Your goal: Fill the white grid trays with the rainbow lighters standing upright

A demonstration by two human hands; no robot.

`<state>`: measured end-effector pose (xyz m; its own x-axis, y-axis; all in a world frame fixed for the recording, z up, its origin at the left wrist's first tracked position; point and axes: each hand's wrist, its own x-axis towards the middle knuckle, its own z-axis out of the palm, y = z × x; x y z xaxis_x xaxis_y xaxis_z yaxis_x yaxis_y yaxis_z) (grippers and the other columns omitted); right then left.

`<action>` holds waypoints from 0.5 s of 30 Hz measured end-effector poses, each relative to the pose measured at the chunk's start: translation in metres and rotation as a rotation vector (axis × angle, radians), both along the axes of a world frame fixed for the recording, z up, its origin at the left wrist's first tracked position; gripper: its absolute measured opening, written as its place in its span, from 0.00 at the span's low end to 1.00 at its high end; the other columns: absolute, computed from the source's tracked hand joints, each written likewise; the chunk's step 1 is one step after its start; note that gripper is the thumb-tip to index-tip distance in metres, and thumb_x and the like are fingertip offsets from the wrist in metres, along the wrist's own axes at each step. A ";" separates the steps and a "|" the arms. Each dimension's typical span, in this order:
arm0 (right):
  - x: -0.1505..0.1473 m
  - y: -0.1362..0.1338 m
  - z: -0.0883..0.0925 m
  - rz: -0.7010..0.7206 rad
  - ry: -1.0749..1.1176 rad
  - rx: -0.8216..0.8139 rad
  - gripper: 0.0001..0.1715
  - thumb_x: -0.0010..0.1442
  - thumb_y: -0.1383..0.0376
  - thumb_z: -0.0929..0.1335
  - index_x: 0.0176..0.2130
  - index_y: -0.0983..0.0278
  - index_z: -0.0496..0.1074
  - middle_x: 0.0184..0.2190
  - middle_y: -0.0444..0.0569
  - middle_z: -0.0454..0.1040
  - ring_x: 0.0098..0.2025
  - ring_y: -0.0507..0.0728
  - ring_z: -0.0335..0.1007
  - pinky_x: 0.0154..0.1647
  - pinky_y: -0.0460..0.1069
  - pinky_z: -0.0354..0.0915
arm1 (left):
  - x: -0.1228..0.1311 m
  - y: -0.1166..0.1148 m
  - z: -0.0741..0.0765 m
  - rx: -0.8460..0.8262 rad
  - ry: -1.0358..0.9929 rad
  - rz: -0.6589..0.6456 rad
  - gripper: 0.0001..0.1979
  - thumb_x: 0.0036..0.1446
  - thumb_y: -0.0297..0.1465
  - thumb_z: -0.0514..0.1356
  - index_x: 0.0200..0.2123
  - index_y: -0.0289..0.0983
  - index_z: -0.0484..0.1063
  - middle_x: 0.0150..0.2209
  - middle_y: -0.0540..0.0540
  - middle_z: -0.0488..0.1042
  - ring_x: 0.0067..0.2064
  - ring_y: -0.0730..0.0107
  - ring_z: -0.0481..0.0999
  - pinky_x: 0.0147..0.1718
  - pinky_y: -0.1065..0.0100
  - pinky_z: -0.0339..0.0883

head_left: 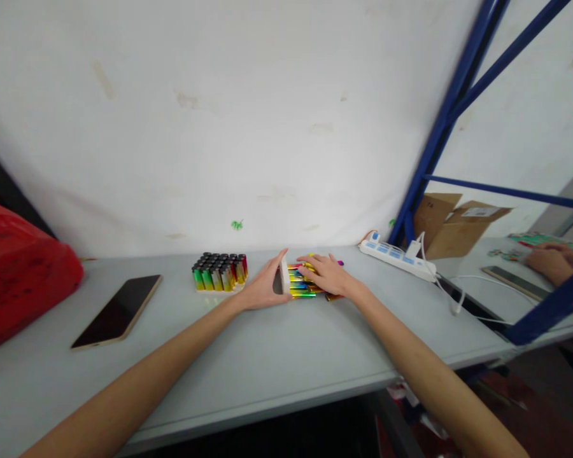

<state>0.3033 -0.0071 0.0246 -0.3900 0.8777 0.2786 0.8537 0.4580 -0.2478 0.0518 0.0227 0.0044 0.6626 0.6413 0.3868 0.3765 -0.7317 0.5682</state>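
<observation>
My left hand (263, 286) grips a white tray-like piece (285, 275) that stands on its edge, thumb low and fingers at the top. Shiny, metallic-coloured tubes (302, 294) lie on their sides against its right face. Over these tubes curls my right hand (325, 275), its fingers on top of them and hiding part of the bunch. Left of my hands, several similar tubes (217, 280) with dark tops stand upright in close rows on a pale base, coloured green, yellow and red. Their exact kind is not clear.
A phone (119, 312) lies at the left, beside a red plastic bag (19, 273). To the right are a white power strip (396, 257) with cables, a blue metal frame (439, 140) and an open cardboard box (451, 229). Another person's hands (551, 261) are at the far right.
</observation>
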 end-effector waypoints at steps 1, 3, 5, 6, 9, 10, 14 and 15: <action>-0.006 -0.004 -0.001 -0.004 -0.027 0.002 0.30 0.77 0.45 0.56 0.67 0.54 0.67 0.61 0.56 0.73 0.63 0.65 0.68 0.68 0.68 0.52 | 0.002 -0.001 -0.001 0.021 -0.003 0.002 0.58 0.53 0.40 0.71 0.77 0.38 0.40 0.76 0.34 0.51 0.76 0.44 0.54 0.74 0.48 0.50; -0.018 -0.010 -0.005 -0.025 -0.074 0.018 0.29 0.77 0.46 0.57 0.68 0.52 0.66 0.62 0.57 0.70 0.65 0.67 0.65 0.69 0.71 0.50 | 0.007 -0.003 -0.004 0.064 -0.012 0.023 0.53 0.53 0.40 0.72 0.75 0.40 0.47 0.74 0.35 0.55 0.74 0.45 0.57 0.73 0.49 0.53; -0.028 -0.014 -0.009 -0.058 -0.109 0.071 0.28 0.77 0.50 0.59 0.68 0.55 0.67 0.63 0.59 0.68 0.66 0.68 0.63 0.70 0.71 0.50 | 0.012 -0.005 -0.006 0.089 -0.020 0.068 0.47 0.54 0.42 0.71 0.72 0.40 0.54 0.70 0.36 0.60 0.72 0.45 0.61 0.72 0.50 0.57; -0.031 -0.015 -0.010 -0.066 -0.121 0.102 0.27 0.76 0.51 0.60 0.67 0.57 0.68 0.63 0.59 0.68 0.66 0.68 0.62 0.70 0.69 0.51 | 0.014 -0.006 -0.006 0.094 -0.025 0.087 0.46 0.54 0.43 0.71 0.70 0.40 0.56 0.69 0.35 0.62 0.72 0.45 0.62 0.71 0.50 0.58; -0.030 -0.013 -0.010 -0.039 -0.137 0.141 0.25 0.76 0.53 0.61 0.63 0.62 0.70 0.61 0.59 0.70 0.63 0.66 0.65 0.68 0.63 0.57 | 0.015 -0.006 -0.005 0.082 -0.023 0.111 0.46 0.52 0.47 0.73 0.68 0.40 0.58 0.68 0.35 0.63 0.71 0.43 0.63 0.70 0.47 0.59; -0.026 -0.011 -0.009 -0.023 -0.138 0.133 0.25 0.76 0.54 0.61 0.63 0.63 0.71 0.60 0.59 0.71 0.62 0.65 0.67 0.66 0.61 0.59 | 0.014 -0.005 -0.005 0.072 -0.018 0.104 0.47 0.51 0.47 0.74 0.68 0.40 0.58 0.68 0.35 0.63 0.70 0.42 0.64 0.70 0.46 0.59; -0.013 -0.007 -0.002 0.031 -0.147 0.101 0.21 0.76 0.56 0.61 0.60 0.64 0.71 0.58 0.57 0.72 0.58 0.62 0.70 0.63 0.58 0.62 | 0.000 0.002 -0.001 0.016 -0.021 -0.026 0.48 0.51 0.44 0.74 0.69 0.40 0.56 0.69 0.34 0.62 0.70 0.44 0.66 0.70 0.45 0.60; -0.013 -0.006 -0.001 0.027 -0.148 0.101 0.21 0.77 0.57 0.61 0.60 0.64 0.71 0.57 0.57 0.72 0.58 0.62 0.71 0.63 0.58 0.62 | -0.003 0.003 -0.001 0.006 -0.034 -0.071 0.47 0.52 0.42 0.74 0.69 0.40 0.56 0.69 0.34 0.62 0.69 0.45 0.67 0.70 0.46 0.60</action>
